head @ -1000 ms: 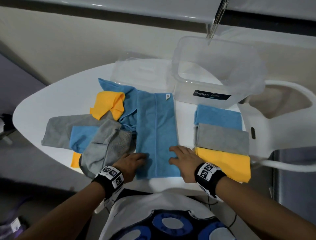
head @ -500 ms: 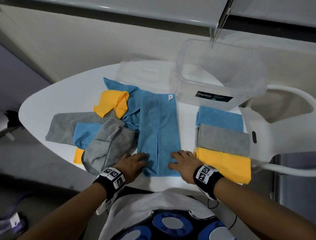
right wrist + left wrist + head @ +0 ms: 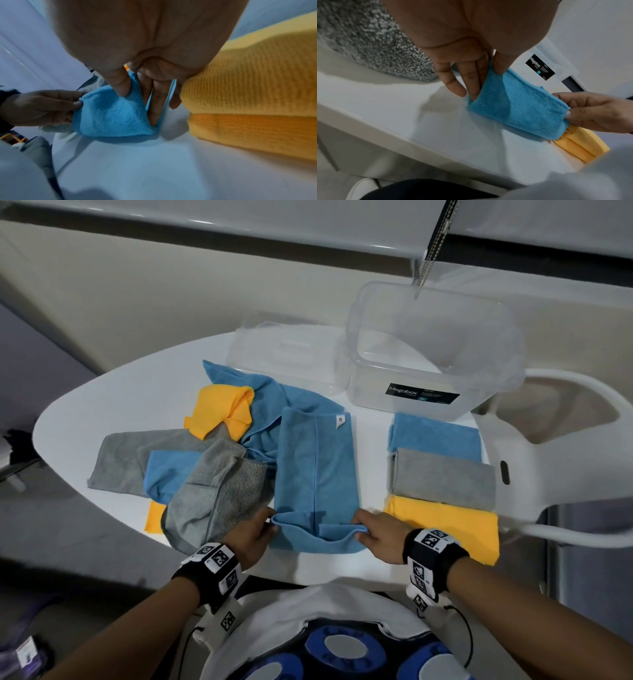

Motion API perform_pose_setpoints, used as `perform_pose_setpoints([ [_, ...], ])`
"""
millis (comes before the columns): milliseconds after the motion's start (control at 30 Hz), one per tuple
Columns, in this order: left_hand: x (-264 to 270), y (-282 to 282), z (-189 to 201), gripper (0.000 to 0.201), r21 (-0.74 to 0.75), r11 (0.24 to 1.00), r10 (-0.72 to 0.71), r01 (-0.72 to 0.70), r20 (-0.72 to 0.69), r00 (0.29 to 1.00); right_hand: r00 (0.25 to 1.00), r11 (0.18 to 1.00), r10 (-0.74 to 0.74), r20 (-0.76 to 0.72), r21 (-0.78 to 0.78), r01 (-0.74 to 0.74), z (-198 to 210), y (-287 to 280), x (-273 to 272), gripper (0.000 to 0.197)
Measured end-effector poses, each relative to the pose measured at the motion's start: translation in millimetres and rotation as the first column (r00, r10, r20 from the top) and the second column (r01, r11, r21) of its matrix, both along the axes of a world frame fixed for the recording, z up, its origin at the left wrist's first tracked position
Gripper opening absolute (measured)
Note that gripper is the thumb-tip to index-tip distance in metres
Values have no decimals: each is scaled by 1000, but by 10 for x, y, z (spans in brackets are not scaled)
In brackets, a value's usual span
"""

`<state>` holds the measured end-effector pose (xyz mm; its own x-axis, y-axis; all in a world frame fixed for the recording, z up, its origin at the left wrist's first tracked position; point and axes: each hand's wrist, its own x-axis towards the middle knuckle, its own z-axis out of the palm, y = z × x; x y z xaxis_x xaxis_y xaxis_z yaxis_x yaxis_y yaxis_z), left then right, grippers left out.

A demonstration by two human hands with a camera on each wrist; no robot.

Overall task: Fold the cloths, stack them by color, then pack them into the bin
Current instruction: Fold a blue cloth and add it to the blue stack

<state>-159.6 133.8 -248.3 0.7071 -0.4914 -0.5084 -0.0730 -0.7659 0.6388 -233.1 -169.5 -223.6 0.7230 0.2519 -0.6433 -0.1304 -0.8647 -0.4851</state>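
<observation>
Left hand (image 3: 253,537) and right hand (image 3: 378,534) pinch the near corners of a blue cloth (image 3: 317,474) mid-table; three folded cloths (image 3: 442,474) wait beside it, a heap (image 3: 191,467) remains, the bin (image 3: 428,392) empty

Orange cloth (image 3: 154,517) mostly hidden under the grey cloth (image 3: 212,501), small print on the bin label (image 3: 423,398) too small to read, yellow folded cloth (image 3: 254,94) cut off by the right wrist view's edge, left hand (image 3: 462,40) blurred and cropped at the top
</observation>
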Motion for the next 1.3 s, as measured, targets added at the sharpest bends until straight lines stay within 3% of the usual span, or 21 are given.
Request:
perform_pose_setpoints([
  [300,206,-163,-4,30,-5,979,202,-202,21,979,954,963,-269,130,55,264,-119,68,298,18],
  [433,288,-184,63,44,-5,992,123,-123,-11,992,943,947,-322,82,49,318,-119,91,336,28],
  [533,331,-146,59,59,-69,995,64,-71,-97,993,924,911,-382,-2,166,377,-83,97,319,37],
  [667,344,-199,12,47,-14,999,31,-31,7,999,947,930,-320,11,196,312,-93,126,306,47],
  [767,337,-271,-21,36,-12,998,55,-54,96,994,933,930,-342,110,180,320,-159,121,328,37],
  [867,353,-301,-52,36,-4,1000,25,-24,107,994,922,933,-353,160,132,334,-199,108,366,26],
  [1167,431,-450,-68,39,148,988,-62,42,133,989,918,933,-361,164,71,354,-249,133,395,36],
  [1300,414,-477,-98,41,194,979,-86,58,141,986,942,961,-275,191,45,272,-225,174,405,37],
])
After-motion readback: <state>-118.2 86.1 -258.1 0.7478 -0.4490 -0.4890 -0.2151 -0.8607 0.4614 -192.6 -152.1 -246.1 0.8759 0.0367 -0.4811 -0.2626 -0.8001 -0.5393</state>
